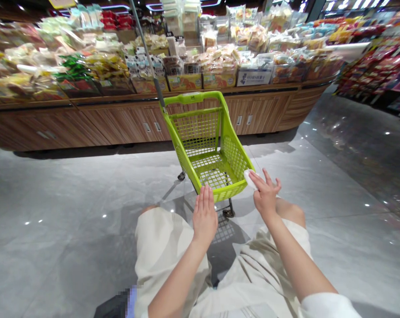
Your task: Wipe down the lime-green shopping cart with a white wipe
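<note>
A small green plastic shopping cart [238, 152] with grid walls stands before my knees, its basket holding nothing I can see. My left hand [205, 216] rests against the near rim, palm down, fingers stretched out and held together; it grips nothing. At the basket's near right corner, my right hand [266, 196] presses a white wipe [249, 178] against the rim. Its index and middle fingers lie over the wipe while the other fingers stick out to the side. The thumb is hidden.
Behind the cart runs a wood-fronted display counter [113, 126] piled with packaged snacks [219, 59]. A grey pole [143, 39] rises by the cart's far left corner. More snack shelves [365, 70] stand at the right. Shiny grey tile floor [70, 198] surrounds the cart.
</note>
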{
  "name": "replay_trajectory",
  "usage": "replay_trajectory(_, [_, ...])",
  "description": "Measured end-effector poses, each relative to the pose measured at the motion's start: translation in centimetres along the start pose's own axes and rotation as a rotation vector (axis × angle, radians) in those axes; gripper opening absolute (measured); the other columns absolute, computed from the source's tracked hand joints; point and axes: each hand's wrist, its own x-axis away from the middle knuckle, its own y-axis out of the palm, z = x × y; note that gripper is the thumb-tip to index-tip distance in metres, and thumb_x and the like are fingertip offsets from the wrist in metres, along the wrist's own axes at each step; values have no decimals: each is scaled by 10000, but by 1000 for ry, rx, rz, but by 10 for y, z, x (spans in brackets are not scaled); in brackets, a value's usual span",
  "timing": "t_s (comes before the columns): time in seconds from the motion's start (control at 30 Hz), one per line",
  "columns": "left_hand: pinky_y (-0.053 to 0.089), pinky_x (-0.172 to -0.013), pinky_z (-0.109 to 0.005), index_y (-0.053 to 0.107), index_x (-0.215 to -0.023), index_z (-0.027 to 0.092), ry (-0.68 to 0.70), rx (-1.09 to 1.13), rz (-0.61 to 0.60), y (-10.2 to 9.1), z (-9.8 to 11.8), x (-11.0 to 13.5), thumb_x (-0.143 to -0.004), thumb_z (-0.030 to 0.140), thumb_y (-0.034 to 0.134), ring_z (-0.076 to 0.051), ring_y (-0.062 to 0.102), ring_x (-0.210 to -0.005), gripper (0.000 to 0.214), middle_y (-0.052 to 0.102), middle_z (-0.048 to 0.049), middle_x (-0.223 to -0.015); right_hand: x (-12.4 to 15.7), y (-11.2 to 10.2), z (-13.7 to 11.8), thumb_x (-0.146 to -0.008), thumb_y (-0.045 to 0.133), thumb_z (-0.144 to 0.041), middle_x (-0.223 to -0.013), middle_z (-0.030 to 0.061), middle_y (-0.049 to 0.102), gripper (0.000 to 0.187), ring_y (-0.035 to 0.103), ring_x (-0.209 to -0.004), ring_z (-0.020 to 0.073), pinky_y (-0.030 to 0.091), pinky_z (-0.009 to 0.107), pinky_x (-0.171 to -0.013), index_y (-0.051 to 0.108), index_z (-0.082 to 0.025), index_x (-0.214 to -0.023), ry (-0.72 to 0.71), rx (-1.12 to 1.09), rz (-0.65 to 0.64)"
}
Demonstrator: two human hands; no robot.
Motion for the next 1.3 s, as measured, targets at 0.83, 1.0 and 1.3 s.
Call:
replay_trajectory(0.83, [241,-1203,-440,106,-1530,44,-40,1,-7,-1,3,3,-799,83,455,-249,81,-1502,811,196,-160,-1610,12,1,-33,-681,368,-28,-1344,18,616,722,324,-1434,230,56,553,-1132,533,-278,-1338,-52,-129,-6])
replay_trajectory(1.0, [258,-1195,-457,110,-1530,53,-45,11,18,4,2,2,-825,101,453,-258,107,-1499,786,230,-173,-1598,25,10,-113,-696,363,-25,-1346,62,609,707,412,-1376,210,37,513,-1159,509,-225,-1359,-202,-260,-147])
replay_trajectory(1.3, [249,-1203,-443,106,-1536,76,4,1,-34,-7,-8,5,-805,90,461,-239,120,-1499,813,225,-137,-1606,13,0,-46,-653,391,-2,-1384,28,582,827,400,-1383,196,43,499,-1152,417,-278,-1433,-283,-128,-160])
